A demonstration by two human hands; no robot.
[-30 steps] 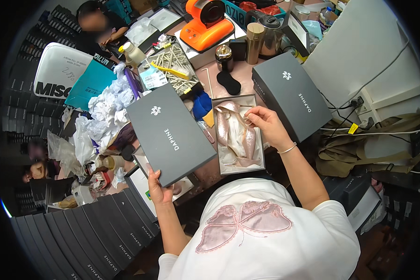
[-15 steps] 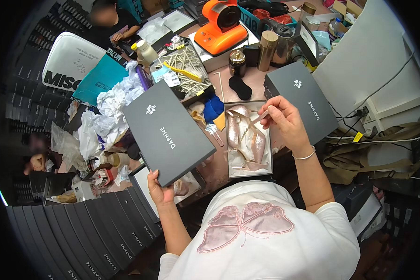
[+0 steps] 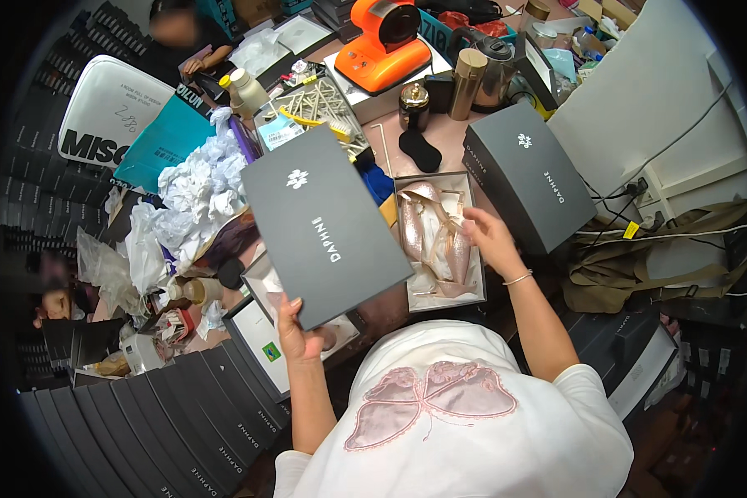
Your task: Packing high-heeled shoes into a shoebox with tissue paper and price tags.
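Note:
My left hand (image 3: 299,332) grips a dark grey shoebox lid (image 3: 315,249) by its near edge, thumb on top. The lid is tilted to the left of an open shoebox (image 3: 446,304), just short of its left side. Inside that box lie pink, shiny pointed shoes (image 3: 456,253) with thin straps and white paper. My right hand (image 3: 494,241) hovers at the box's right edge beside the shoes, its fingers bent and apart with nothing visible in them. Partly under the lid is another opened box (image 3: 266,286).
A closed grey shoebox (image 3: 531,178) stands at the right. Behind are an orange machine (image 3: 382,50), a tray of white sticks (image 3: 315,104), a bottle (image 3: 469,79) and a black oval pad (image 3: 420,151). Crumpled paper (image 3: 199,183) heaps at left, above a row of shoeboxes (image 3: 183,415).
The lid has moved right, toward the open box. My right hand has lowered to the box's right edge and let go of the thin strap it had pinched.

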